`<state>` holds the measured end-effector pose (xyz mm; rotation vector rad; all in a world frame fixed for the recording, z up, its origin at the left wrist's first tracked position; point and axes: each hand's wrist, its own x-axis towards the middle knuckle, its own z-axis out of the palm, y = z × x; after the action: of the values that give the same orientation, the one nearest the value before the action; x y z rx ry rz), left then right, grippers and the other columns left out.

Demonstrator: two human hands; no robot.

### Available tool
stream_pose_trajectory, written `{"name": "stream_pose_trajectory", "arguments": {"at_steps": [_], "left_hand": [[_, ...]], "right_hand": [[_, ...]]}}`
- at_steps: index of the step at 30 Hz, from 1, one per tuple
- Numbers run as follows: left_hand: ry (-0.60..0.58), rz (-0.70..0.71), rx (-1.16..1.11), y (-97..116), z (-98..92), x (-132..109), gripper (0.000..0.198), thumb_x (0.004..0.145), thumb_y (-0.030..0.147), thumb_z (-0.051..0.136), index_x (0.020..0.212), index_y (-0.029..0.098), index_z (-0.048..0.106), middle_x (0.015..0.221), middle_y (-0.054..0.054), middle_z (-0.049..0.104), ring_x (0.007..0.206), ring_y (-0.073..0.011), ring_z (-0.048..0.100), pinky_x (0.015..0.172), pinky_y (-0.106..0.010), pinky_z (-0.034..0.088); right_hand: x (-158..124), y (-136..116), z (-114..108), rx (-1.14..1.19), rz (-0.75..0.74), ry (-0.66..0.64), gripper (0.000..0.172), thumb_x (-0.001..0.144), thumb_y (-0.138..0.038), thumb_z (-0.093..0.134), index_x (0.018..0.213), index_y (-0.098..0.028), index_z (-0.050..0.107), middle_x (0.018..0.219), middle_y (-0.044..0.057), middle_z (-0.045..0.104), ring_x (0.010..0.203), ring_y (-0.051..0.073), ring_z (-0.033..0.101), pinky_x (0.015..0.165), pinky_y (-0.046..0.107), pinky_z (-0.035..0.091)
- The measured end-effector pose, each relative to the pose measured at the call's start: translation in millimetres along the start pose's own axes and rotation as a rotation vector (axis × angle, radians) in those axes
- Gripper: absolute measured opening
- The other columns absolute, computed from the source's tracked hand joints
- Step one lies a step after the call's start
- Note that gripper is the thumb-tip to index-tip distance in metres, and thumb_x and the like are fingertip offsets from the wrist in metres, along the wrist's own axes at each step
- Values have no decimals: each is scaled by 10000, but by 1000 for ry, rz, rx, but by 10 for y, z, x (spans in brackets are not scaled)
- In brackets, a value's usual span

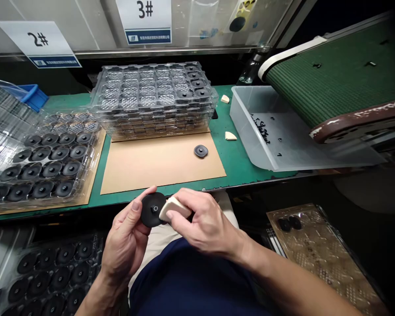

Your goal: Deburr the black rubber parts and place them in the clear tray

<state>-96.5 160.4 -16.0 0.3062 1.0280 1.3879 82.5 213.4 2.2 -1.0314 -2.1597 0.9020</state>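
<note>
My left hand (127,239) pinches a round black rubber disc (150,210) with a small centre hole, held below the table's front edge over my lap. My right hand (202,224) grips a cream wedge-shaped block (171,206) and presses it against the disc's right side. A second black disc (201,151) lies alone on the brown cardboard sheet (151,164) on the green table. A stack of clear blister trays (154,98) stands behind the cardboard, with black discs in its right-hand column.
A clear tray of black discs (41,164) sits at left; another tray (52,272) is low by my left knee. A translucent bin (283,131) stands under a green conveyor belt (335,83). Two cream wedges (230,136) lie near the bin. A tray (319,250) is at lower right.
</note>
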Motion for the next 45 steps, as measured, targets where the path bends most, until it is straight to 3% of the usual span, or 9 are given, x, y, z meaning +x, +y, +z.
{"name": "stream_pose_trajectory", "arguments": {"at_steps": [7,11,15,21,26,30,36,40,45], "left_hand": [[-57,-83,28,40,-39,25,394,966,368,667,1263,117,732,1100,-135,766,971,-216,717,848,-261,618],[-158,-145,61,53,-45,27,386,960,347,669,1267,123,735,1188,-153,741,1014,-263,706,816,-305,627],[-103,-104,34,57,-29,49,393,954,331,679,1303,155,715,1139,-121,749,910,-199,694,791,-270,611],[-171,-108,116,36,-29,61,382,982,367,631,1267,128,718,1077,-133,720,806,-197,656,626,-266,572],[-105,-79,131,15,-38,61,386,988,388,629,1286,155,705,1022,-97,707,745,-154,618,616,-251,564],[-242,-150,190,-10,-46,64,343,1001,372,607,1232,154,736,1038,-113,709,745,-166,625,576,-253,544],[-194,-119,191,13,-85,92,394,1005,423,602,1242,139,738,984,-112,709,738,-159,618,599,-245,535],[-340,-195,223,11,-80,105,354,991,405,627,1140,122,780,978,-133,724,720,-170,623,587,-261,539],[-162,-32,108,39,-29,103,391,960,397,683,1285,183,726,1097,-118,745,895,-212,692,794,-306,593]], "right_hand": [[5,-17,-78,-107,-89,-34,194,948,-182,566,772,-206,488,763,-7,510,686,144,459,663,291,357],[-1,-19,-95,-236,-126,51,116,1014,-201,512,976,-196,622,920,57,610,840,194,543,781,322,407],[-21,-10,-73,-164,-30,31,163,955,-189,549,795,-205,524,767,9,542,696,159,491,670,298,384],[13,22,-52,-178,-81,63,129,1027,-217,513,1004,-188,637,964,55,619,880,188,572,823,312,433],[-7,45,-31,-96,26,42,153,983,-191,551,831,-196,566,813,15,575,721,154,529,687,282,420],[-11,35,-39,-172,-128,41,146,1039,-197,508,1065,-194,651,993,67,643,903,194,573,830,318,449],[-54,16,-44,-201,-58,63,179,1023,-198,509,880,-187,616,854,52,594,773,184,528,733,321,425],[-47,-4,-52,-296,-237,66,169,1047,-212,502,1102,-189,659,977,80,643,879,217,550,801,358,423],[-66,-20,10,-176,-74,126,185,1035,-219,484,884,-184,586,831,52,572,764,192,509,709,337,405]]}}
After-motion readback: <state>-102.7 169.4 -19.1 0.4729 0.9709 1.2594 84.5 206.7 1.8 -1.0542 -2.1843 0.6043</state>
